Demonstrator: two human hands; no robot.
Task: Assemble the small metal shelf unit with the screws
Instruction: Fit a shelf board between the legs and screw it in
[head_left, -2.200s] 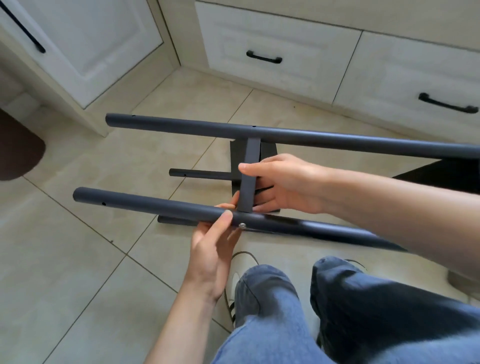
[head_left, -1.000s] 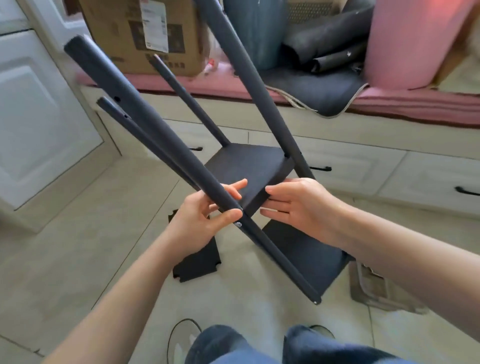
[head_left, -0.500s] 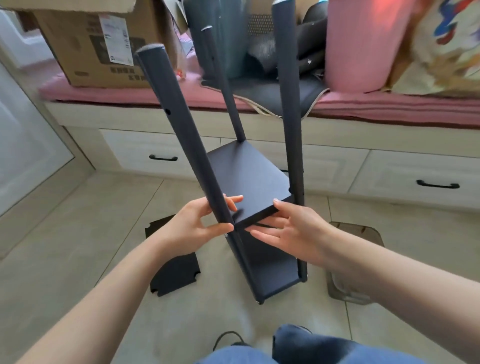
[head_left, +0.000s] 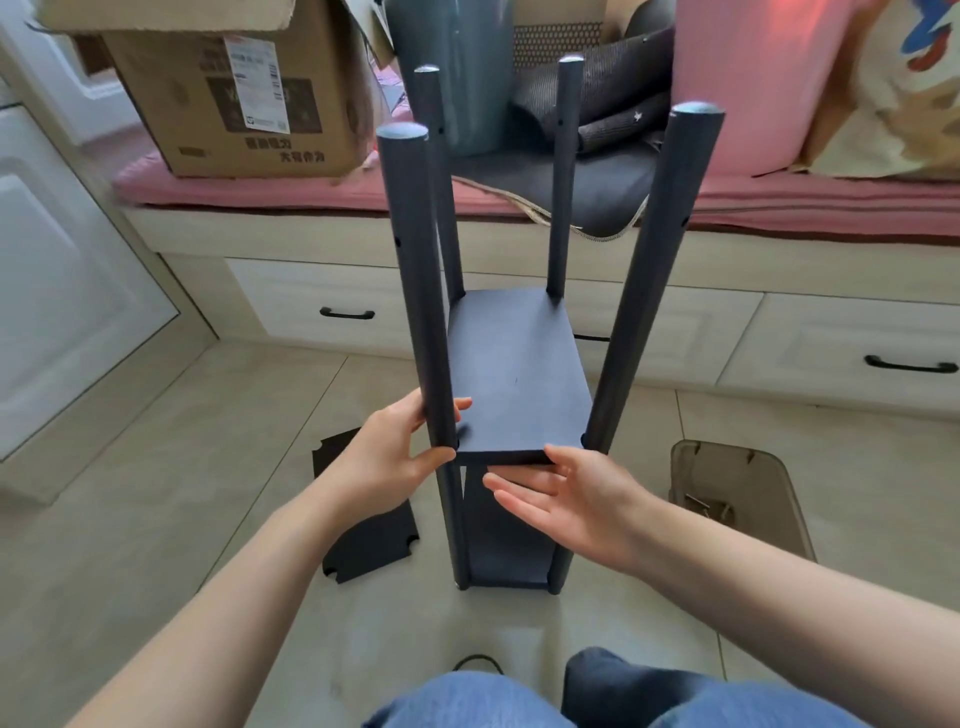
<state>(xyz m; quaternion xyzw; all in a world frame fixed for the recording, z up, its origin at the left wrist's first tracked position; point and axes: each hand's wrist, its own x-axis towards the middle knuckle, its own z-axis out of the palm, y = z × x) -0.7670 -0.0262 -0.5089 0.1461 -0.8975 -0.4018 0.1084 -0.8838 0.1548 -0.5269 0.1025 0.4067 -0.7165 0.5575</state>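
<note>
The dark grey metal shelf unit (head_left: 514, 384) stands upright on the tiled floor, with several round posts rising above a middle shelf and a lower shelf near the floor. My left hand (head_left: 395, 457) grips the near left post (head_left: 415, 291) at the height of the middle shelf. My right hand (head_left: 566, 499) is flat, fingers straight, touching the front edge of that shelf from below. A loose dark shelf panel (head_left: 363, 535) lies flat on the floor left of the unit. A translucent brown tray (head_left: 737, 499) at the right holds a few screws.
White drawers with black handles (head_left: 347, 313) run along the back under a pink cushioned bench. A cardboard box (head_left: 234, 88), dark rolled mats and a pink cushion sit on the bench. A white cabinet door is at the left. My knees are at the bottom edge.
The unit has swung from lying across my lap to tilted, then to standing upright on the floor. My left hand stayed on the near post; my right hand moved under the shelf's front edge.
</note>
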